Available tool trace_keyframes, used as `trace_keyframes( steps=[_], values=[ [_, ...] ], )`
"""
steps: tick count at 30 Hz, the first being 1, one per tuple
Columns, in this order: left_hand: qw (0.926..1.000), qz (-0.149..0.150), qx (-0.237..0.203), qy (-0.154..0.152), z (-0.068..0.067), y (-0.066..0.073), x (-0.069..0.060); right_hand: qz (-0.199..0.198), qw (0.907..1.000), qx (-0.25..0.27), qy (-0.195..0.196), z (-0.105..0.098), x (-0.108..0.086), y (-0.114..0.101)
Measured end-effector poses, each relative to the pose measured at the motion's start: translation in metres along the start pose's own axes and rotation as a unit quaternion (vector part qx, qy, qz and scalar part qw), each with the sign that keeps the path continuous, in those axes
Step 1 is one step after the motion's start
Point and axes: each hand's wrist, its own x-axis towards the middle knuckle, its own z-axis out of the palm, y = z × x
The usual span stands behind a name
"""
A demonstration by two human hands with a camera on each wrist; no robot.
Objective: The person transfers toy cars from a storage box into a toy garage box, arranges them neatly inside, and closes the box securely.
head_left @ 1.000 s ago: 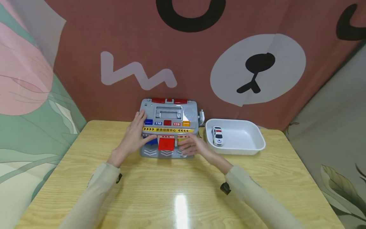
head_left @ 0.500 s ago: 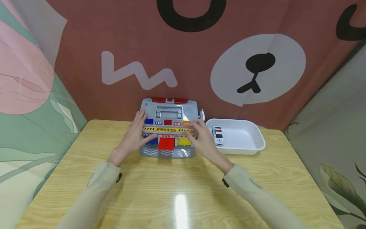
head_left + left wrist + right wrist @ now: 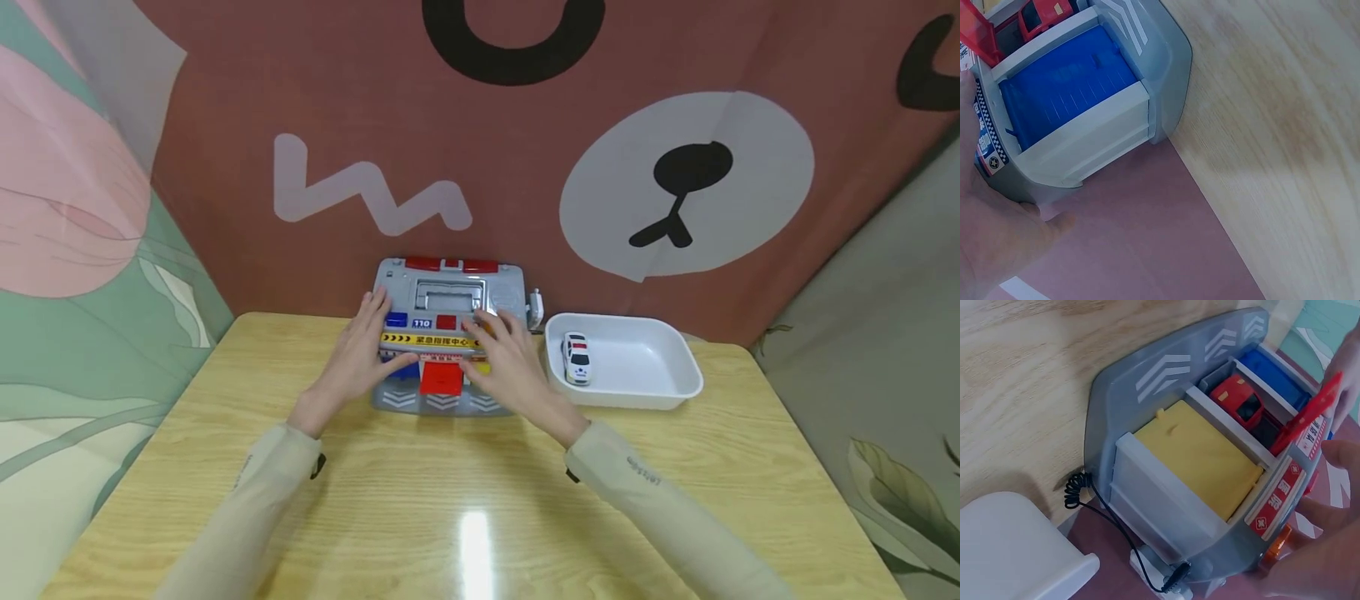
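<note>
A grey toy emergency garage (image 3: 435, 340) stands at the back of the table. Its red door (image 3: 441, 379) is raised, and a red toy car (image 3: 1235, 400) sits in that middle bay in the right wrist view. The blue door (image 3: 1066, 87) and the yellow door (image 3: 1200, 459) on either side are lowered. My left hand (image 3: 348, 358) rests along the garage's left side, fingers extended, thumb toward the front. My right hand (image 3: 517, 371) lies over the right front part, fingers spread across the button row, partly hiding the orange button (image 3: 1277, 547).
A white tray (image 3: 641, 362) stands right of the garage, with a white toy police car (image 3: 577, 360) at its left end. A white handset (image 3: 535, 308) hangs on the garage's right side, with a coiled black cord (image 3: 1077, 490). A printed curtain (image 3: 510, 192) hangs close behind.
My right hand has risen from in front of the yellow door to the garage's top, then shifted left over the buttons. My left hand stays on the left side.
</note>
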Motion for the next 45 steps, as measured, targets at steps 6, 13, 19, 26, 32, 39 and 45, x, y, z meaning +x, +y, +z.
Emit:
trace_keyframes(
  steps=[6, 13, 19, 26, 32, 39, 45],
  values=[
    [1.0, 0.002, 0.002, 0.009, -0.001, 0.0, 0.0, 0.008, 1.0, -0.001, -0.005, 0.001, 0.007, -0.007],
    [0.9999, 0.008, 0.003, 0.015, 0.0, 0.0, 0.0, -0.016, 0.999, -0.027, -0.032, 0.002, 0.025, -0.02],
    [0.9997, 0.015, 0.003, 0.02, 0.002, 0.001, 0.0, -0.056, 0.9939, -0.066, -0.069, 0.006, 0.036, -0.032],
    [0.9998, 0.011, 0.0, 0.015, 0.003, 0.002, 0.0, -0.052, 0.9901, -0.093, -0.092, 0.006, 0.039, -0.041],
    [0.9999, 0.008, 0.0, 0.015, 0.002, 0.0, -0.001, -0.068, 0.988, -0.123, -0.063, 0.015, 0.038, -0.039],
    [0.9998, 0.012, 0.003, 0.013, 0.001, 0.0, -0.001, -0.102, 0.9697, -0.218, 0.043, 0.037, 0.033, -0.03],
    [0.9998, 0.011, 0.01, 0.013, 0.002, 0.0, 0.0, -0.098, 0.9636, -0.238, 0.074, 0.046, 0.034, -0.026]
  ],
)
